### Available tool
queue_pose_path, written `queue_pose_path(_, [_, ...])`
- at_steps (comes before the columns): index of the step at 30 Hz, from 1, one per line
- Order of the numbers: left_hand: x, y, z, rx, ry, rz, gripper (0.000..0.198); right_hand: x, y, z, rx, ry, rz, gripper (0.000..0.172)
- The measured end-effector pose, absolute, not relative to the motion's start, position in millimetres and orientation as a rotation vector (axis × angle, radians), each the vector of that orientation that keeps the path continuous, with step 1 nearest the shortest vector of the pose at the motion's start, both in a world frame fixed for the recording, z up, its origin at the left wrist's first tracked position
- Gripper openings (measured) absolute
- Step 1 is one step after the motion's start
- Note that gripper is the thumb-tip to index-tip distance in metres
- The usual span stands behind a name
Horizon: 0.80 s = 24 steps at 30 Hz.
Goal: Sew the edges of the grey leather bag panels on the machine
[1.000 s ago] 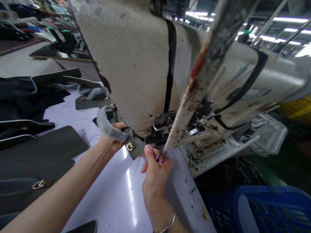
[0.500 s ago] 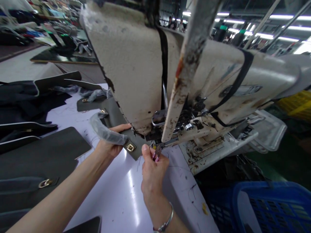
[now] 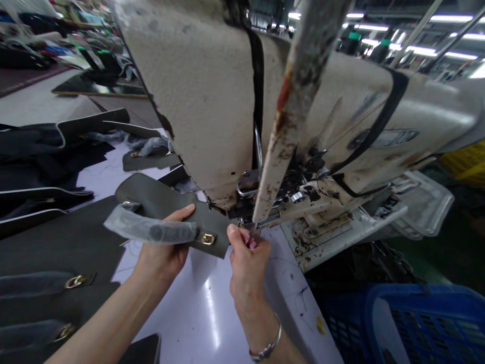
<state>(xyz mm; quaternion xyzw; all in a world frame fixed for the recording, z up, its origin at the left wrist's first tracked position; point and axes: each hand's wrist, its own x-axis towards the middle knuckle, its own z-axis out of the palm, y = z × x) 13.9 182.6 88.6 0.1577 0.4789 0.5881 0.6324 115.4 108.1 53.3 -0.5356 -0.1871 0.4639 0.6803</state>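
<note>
Overhead fluorescent tubes (image 3: 450, 19) light the hall brightly; glare streaks the white tabletop (image 3: 210, 308); wide-angle distortion bends edges; background at top left is blurred

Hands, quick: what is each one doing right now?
Left hand: closed on the grey leather piece, thumb on top.
Right hand: pinched shut under the sewing machine; what it grips cannot be told.
</note>
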Motion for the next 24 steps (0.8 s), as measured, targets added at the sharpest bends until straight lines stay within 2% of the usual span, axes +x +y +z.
queue_pose_path(6, [24,139,91,0.231,1.167,1.435,0.015,140,104,59,-1.242,-0.542,1.096,0.048])
queue_pose_path(17, [41,104,82,0.098,1.215,1.46,0.023,170,90,59,-1.331,-0.803,1.128,0.032])
queue_pose_path(21, [34,100,75,0.197,1.279,1.377,0.02,170,97,58,-1.324,-0.8,1.092,0.024])
queue_pose_path(23, [20,90,69,0.321,1.27,1.224,0.009,170,100,57,-1.323,-0.804,1.063,0.02])
queue_pose_path(24, [10,84,66,0.403,1.262,1.085,0.01,170,101,57,-1.319,-0.804,1.054,0.02])
